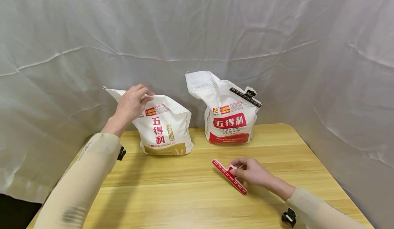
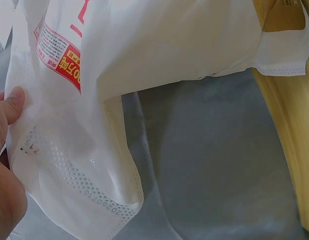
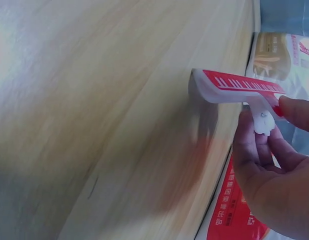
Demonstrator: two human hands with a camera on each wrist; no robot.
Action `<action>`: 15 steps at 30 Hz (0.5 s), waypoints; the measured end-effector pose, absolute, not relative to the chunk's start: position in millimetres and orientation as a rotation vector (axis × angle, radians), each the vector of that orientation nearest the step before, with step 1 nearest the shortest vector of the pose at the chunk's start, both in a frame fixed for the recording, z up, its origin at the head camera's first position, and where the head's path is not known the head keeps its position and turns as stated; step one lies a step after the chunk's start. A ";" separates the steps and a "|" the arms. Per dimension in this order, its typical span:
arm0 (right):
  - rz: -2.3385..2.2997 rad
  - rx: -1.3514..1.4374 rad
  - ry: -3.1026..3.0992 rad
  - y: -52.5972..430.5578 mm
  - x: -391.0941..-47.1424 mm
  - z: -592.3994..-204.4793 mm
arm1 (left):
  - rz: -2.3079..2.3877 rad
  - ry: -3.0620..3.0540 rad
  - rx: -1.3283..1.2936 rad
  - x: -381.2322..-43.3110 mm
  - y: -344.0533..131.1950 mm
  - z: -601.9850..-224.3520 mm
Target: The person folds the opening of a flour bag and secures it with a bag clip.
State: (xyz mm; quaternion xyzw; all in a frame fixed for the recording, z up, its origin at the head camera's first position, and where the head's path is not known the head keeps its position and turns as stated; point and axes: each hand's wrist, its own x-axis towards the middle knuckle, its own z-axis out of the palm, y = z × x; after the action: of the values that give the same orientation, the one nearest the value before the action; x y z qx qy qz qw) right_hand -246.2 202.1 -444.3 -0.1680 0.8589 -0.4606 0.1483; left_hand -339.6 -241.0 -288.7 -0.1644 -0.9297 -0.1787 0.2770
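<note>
A white flour bag (image 1: 166,119) with red lettering and a gold band stands at the left back of the table. My left hand (image 1: 132,102) grips its folded top edge; in the left wrist view the thumb (image 2: 15,102) presses on the white material near a dotted, date-stamped strip. Over the front right of the table, my right hand (image 1: 253,171) pinches the handle of a long red and white clip (image 1: 229,177) patterned like piano keys. Seen from the right wrist, the clip (image 3: 239,92) is held close over the wood, thumb on the red side, fingers underneath.
A second flour bag (image 1: 229,123) with red labels stands at the back right, its top folded and held by a black piano-key clip (image 1: 245,97). The wooden table (image 1: 172,201) is enclosed by grey cloth (image 1: 197,24) behind and at the sides.
</note>
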 end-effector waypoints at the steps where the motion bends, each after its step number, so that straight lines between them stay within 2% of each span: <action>1: -1.332 -0.490 2.481 201.2 -246.0 -443.8 | -0.480 -2.498 -0.441 -339.6 -241.1 -288.8; 15: -1.504 -0.522 2.594 185.7 -246.8 -433.7 | -0.483 -2.497 -0.445 -339.2 -241.9 -289.6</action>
State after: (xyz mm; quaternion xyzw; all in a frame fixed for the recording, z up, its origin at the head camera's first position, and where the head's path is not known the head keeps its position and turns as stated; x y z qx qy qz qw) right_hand -246.8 185.7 -433.7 -0.1712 0.8514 -0.4934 0.0490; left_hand -339.2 -241.9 -289.6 -0.1657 -0.9295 -0.1798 0.2762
